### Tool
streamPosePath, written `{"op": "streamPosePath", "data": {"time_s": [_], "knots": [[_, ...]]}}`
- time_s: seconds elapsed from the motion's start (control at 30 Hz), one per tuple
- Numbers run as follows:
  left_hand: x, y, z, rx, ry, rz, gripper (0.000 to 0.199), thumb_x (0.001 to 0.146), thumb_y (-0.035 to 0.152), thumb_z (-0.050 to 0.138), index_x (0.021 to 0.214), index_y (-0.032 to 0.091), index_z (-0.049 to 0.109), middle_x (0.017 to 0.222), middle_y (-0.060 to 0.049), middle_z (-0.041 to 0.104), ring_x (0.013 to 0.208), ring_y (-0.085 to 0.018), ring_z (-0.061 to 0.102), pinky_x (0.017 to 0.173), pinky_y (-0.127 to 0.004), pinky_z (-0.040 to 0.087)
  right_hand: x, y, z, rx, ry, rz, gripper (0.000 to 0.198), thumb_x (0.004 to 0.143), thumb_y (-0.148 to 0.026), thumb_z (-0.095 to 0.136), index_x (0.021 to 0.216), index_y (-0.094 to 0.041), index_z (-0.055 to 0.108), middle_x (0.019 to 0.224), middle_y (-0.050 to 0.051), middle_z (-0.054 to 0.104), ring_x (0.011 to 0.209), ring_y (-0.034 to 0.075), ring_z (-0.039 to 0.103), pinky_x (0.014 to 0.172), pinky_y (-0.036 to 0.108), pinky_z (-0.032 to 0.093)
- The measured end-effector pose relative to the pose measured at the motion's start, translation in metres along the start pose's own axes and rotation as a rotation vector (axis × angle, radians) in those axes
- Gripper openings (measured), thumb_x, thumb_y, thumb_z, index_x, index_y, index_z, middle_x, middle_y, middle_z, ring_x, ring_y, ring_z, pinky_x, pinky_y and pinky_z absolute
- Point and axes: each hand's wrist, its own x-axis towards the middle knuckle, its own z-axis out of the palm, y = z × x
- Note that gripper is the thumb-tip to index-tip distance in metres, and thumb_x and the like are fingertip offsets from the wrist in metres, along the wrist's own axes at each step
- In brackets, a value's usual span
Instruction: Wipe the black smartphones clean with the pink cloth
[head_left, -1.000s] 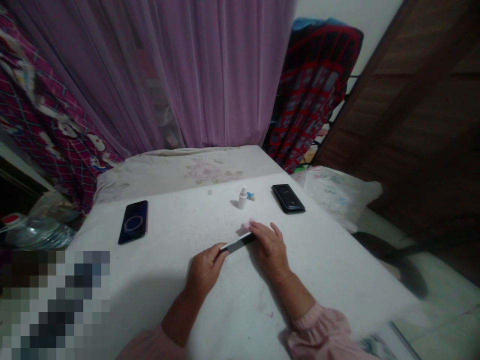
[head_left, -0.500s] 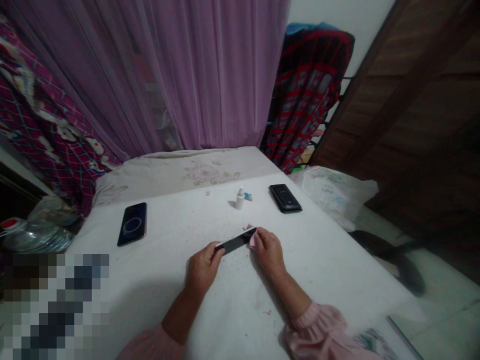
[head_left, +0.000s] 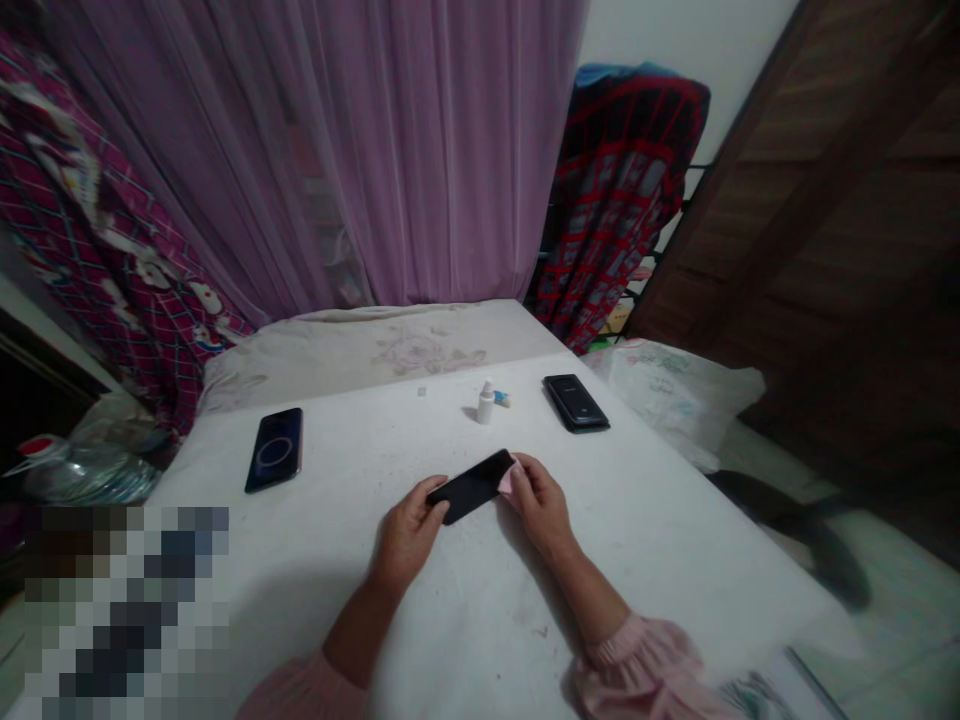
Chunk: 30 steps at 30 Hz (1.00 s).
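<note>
A black smartphone [head_left: 472, 488] is held above the white table, its dark face turned up toward me. My left hand [head_left: 411, 532] grips its left end, thumb on top. At the right end, my right hand [head_left: 538, 502] is closed on a small pink cloth [head_left: 510, 478] pressed against the phone's edge. Beyond the phone stands a small white spray bottle [head_left: 486, 403], with a small blue and white item [head_left: 502, 399] beside it. The right fingers are partly hidden behind the phone and cloth.
Another phone [head_left: 275, 450] lies at the left, showing a ring on its face. A dark phone-like device [head_left: 576, 403] lies at the right near a white plastic bag [head_left: 675, 390]. A large clear bottle with a red cap [head_left: 82, 470] stands left of the table [head_left: 465, 630].
The phone has tilted so more of its dark face shows to me. Both hands keep their hold, and the view has shifted slightly.
</note>
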Motion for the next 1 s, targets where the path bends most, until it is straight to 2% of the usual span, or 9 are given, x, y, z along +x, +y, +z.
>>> {"op": "streamPosePath", "data": {"time_s": [0.1, 0.27, 0.37, 0.47, 0.57, 0.67, 0.83, 1.0], "knots": [[0.000, 0.001, -0.002, -0.006, 0.019, 0.036, 0.035, 0.083, 0.026, 0.055, 0.116, 0.024, 0.065, 0.106, -0.002, 0.073, 0.083, -0.016, 0.071, 0.078, -0.026, 0.056, 0.005, -0.016, -0.003, -0.021, -0.019, -0.114, 0.026, 0.094, -0.034, 0.046, 0.105, -0.019, 0.065, 0.096, 0.007, 0.071, 0.088, 0.020, 0.066, 0.078, 0.032, 0.052], [0.004, 0.022, -0.011, 0.027, 0.052, 0.159, 0.026, 0.087, 0.029, 0.054, 0.106, 0.023, 0.070, 0.103, -0.004, 0.074, 0.094, -0.019, 0.069, 0.086, -0.029, 0.054, 0.022, -0.049, -0.009, -0.136, -0.109, -0.450, 0.023, 0.095, -0.024, 0.045, 0.109, -0.022, 0.063, 0.095, 0.007, 0.069, 0.090, 0.020, 0.063, 0.079, 0.034, 0.051], [0.008, 0.037, -0.018, 0.024, 0.098, 0.205, 0.024, 0.087, 0.032, 0.055, 0.103, 0.022, 0.070, 0.098, -0.005, 0.074, 0.089, -0.018, 0.069, 0.082, -0.028, 0.055, 0.028, -0.065, -0.007, -0.184, -0.210, -0.621, 0.025, 0.095, -0.020, 0.044, 0.113, -0.021, 0.061, 0.093, 0.007, 0.068, 0.087, 0.020, 0.060, 0.078, 0.035, 0.051], [0.011, 0.044, -0.024, 0.019, 0.116, 0.197, 0.023, 0.087, 0.033, 0.057, 0.101, 0.022, 0.071, 0.092, -0.003, 0.075, 0.081, -0.017, 0.070, 0.076, -0.026, 0.056, 0.027, -0.071, 0.000, -0.212, -0.268, -0.694, 0.029, 0.096, -0.021, 0.043, 0.118, -0.022, 0.060, 0.094, 0.008, 0.067, 0.088, 0.020, 0.060, 0.077, 0.035, 0.051], [0.010, 0.043, -0.026, 0.015, 0.122, 0.216, 0.021, 0.087, 0.034, 0.058, 0.094, 0.021, 0.073, 0.086, -0.003, 0.075, 0.076, -0.017, 0.070, 0.070, -0.024, 0.056, 0.021, -0.071, 0.005, -0.170, -0.261, -0.673, 0.031, 0.096, -0.022, 0.044, 0.123, -0.024, 0.059, 0.096, 0.007, 0.069, 0.088, 0.019, 0.061, 0.077, 0.034, 0.052], [0.006, 0.040, -0.026, 0.016, 0.150, 0.231, 0.022, 0.087, 0.036, 0.058, 0.091, 0.021, 0.073, 0.082, -0.003, 0.075, 0.072, -0.016, 0.069, 0.068, -0.024, 0.055, 0.012, -0.064, 0.006, -0.092, -0.222, -0.585, 0.031, 0.096, -0.023, 0.046, 0.123, -0.025, 0.060, 0.099, 0.007, 0.071, 0.090, 0.019, 0.065, 0.079, 0.033, 0.053], [0.002, 0.034, -0.024, -0.010, 0.236, 0.150, 0.025, 0.085, 0.040, 0.058, 0.089, 0.020, 0.073, 0.080, -0.003, 0.075, 0.071, -0.017, 0.070, 0.067, -0.025, 0.056, -0.008, -0.038, 0.017, 0.005, -0.161, -0.278, 0.029, 0.097, -0.029, 0.045, 0.114, -0.023, 0.067, 0.100, 0.006, 0.074, 0.089, 0.019, 0.069, 0.076, 0.030, 0.056], [0.002, 0.024, -0.022, -0.073, 0.300, 0.081, 0.027, 0.081, 0.042, 0.061, 0.088, 0.019, 0.073, 0.080, -0.003, 0.076, 0.071, -0.018, 0.071, 0.068, -0.026, 0.057, -0.021, -0.022, 0.034, 0.061, -0.269, -0.152, 0.030, 0.096, -0.034, 0.043, 0.107, -0.022, 0.069, 0.095, 0.003, 0.075, 0.084, 0.018, 0.070, 0.073, 0.028, 0.057]]}}
